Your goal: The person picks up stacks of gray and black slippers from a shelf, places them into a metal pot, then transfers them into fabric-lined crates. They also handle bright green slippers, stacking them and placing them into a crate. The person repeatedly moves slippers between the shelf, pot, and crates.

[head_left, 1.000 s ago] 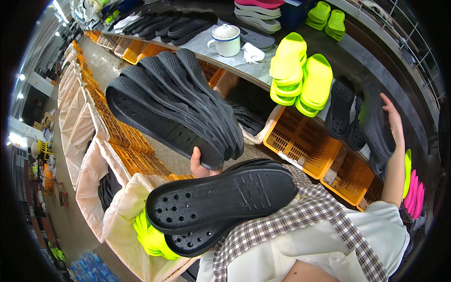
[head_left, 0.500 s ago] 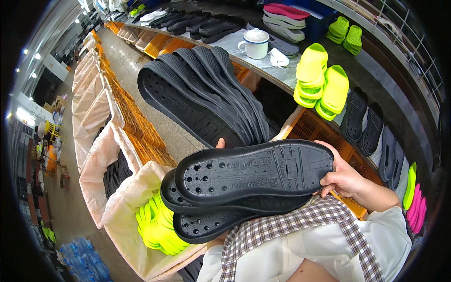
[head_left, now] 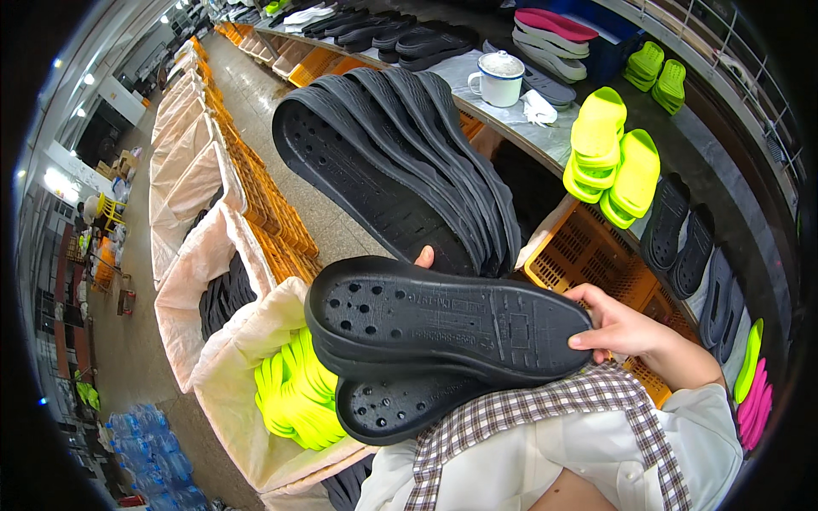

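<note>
A fanned stack of several black shoe soles (head_left: 400, 162) rises in front of me. Only a fingertip of my left hand (head_left: 423, 256) shows at its lower end; the rest of the hand is hidden behind the soles, apparently gripping the stack. Lying across below it is one black sole (head_left: 443, 319) with round holes, tread side up. My right hand (head_left: 626, 330) grips its right end, thumb underneath. A second black sole (head_left: 392, 409) sticks out beneath it, resting against my checked sleeve (head_left: 545, 409).
Neon yellow slippers (head_left: 609, 157) lie on the bench to the right, with an orange crate (head_left: 588, 255) below them. A white mug (head_left: 498, 77) stands further back. Dark soles hang at far right. Cloth bags to the left hold yellow soles (head_left: 294, 400) and black soles (head_left: 221, 294).
My right hand came down from the hanging soles at the right and took hold of the top black sole. The fanned stack now sits higher and closer.
</note>
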`<state>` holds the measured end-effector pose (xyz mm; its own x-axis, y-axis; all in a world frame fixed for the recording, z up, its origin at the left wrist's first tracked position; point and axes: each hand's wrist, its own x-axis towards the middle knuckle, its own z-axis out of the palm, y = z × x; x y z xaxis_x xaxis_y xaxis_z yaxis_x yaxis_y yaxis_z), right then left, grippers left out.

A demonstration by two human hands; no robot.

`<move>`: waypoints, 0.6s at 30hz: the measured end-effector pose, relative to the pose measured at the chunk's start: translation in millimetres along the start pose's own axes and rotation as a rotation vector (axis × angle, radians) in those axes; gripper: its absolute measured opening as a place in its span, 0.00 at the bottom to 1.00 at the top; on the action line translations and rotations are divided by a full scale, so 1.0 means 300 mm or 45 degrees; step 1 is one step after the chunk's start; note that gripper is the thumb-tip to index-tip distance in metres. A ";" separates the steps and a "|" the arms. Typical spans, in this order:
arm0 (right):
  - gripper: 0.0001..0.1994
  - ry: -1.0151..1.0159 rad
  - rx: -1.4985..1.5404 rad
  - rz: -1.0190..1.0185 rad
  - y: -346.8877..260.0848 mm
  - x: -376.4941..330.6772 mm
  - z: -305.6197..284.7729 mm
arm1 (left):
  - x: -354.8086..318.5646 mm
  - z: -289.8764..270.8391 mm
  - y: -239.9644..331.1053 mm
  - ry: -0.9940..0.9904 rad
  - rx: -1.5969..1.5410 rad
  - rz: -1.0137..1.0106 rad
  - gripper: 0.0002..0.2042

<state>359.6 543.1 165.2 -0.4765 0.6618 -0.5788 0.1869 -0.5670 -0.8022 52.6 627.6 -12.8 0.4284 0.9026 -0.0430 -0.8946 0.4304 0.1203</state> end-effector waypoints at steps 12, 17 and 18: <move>0.38 0.022 -0.439 -0.209 0.071 0.133 -0.073 | 0.029 -0.028 -0.059 0.004 -0.072 -0.212 0.34; 0.24 -0.086 0.287 -0.091 0.040 0.135 -0.138 | 0.048 -0.017 -0.075 0.039 -0.029 -0.166 0.34; 0.23 -0.062 0.386 -0.079 0.028 0.135 -0.154 | 0.048 -0.005 -0.078 0.054 0.007 -0.117 0.34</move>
<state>381.7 587.8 128.4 -0.5207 0.6795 -0.5168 -0.1053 -0.6518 -0.7510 79.5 630.6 -17.6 0.5026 0.8592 -0.0958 -0.8511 0.5112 0.1195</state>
